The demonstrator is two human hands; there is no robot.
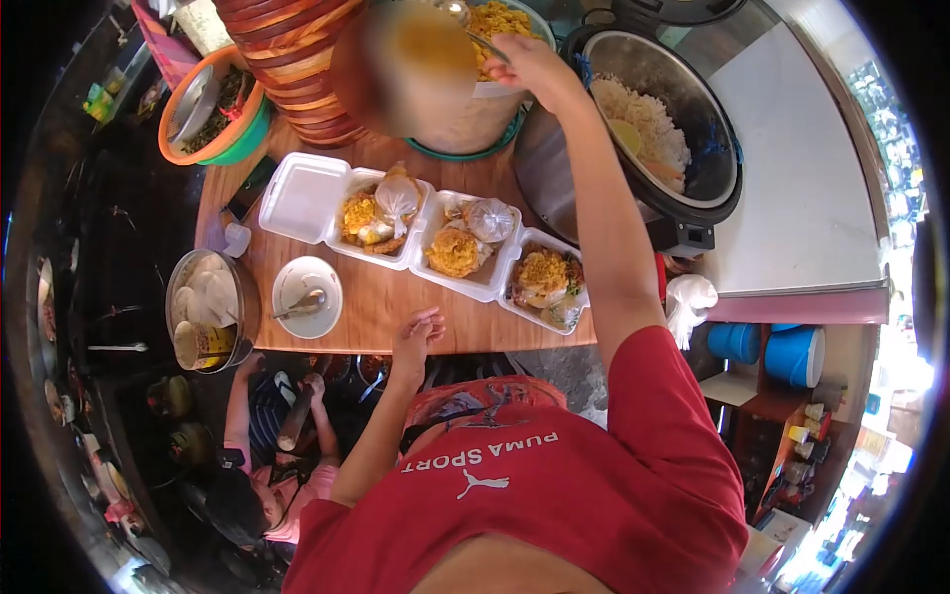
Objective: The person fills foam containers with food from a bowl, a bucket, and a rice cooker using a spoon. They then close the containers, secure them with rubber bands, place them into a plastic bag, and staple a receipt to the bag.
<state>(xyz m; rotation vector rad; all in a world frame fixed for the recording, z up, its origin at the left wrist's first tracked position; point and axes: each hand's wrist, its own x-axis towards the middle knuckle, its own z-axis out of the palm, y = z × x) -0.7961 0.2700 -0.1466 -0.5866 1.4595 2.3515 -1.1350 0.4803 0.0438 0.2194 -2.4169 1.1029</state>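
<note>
My right hand (529, 71) is stretched out to the far side of the table, its fingers wrapped round the handle of a metal spoon (489, 46). The spoon reaches over a large pot (465, 127) of crumbly yellow food (500, 22). My left hand (420, 332) hovers at the near table edge, holding nothing, fingers loosely bent and apart. Between my arms, white foam boxes (302, 198) stand with lids folded back. They hold yellow-topped food; two also hold small knotted plastic bags (489, 220). A round blur hides part of the pot's left side.
Right of the pot is a rice cooker (727, 203) with rice (643, 124). At left stand a white bowl (319, 327) with a spoon, a clear bowl of crackers (244, 342), an orange-rimmed basin (180, 156) and stacked brown bowls (307, 79). Another person (287, 495) crouches lower left.
</note>
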